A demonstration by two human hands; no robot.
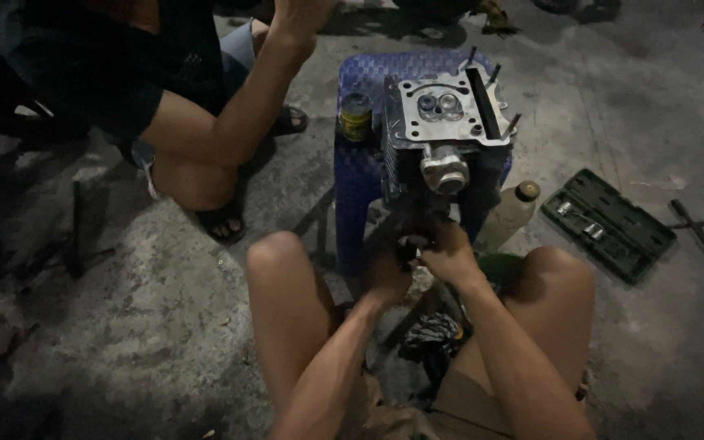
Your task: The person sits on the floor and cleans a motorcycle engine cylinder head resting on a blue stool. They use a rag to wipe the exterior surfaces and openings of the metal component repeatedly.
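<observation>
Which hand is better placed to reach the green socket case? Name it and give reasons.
Right. The right hand lies on the same side as the green socket case, with bare floor between; the left hand would have to cross it.

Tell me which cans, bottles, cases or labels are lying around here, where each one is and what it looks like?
Small can: on the blue plastic stool, left of the engine cylinder head; round, yellow label, dark top.
Plastic bottle: on the floor right of the stool; pale, tilted, dark cap.
Socket case: open on the floor at right; green, rectangular, metal sockets inside.
No screens or signs.
</observation>
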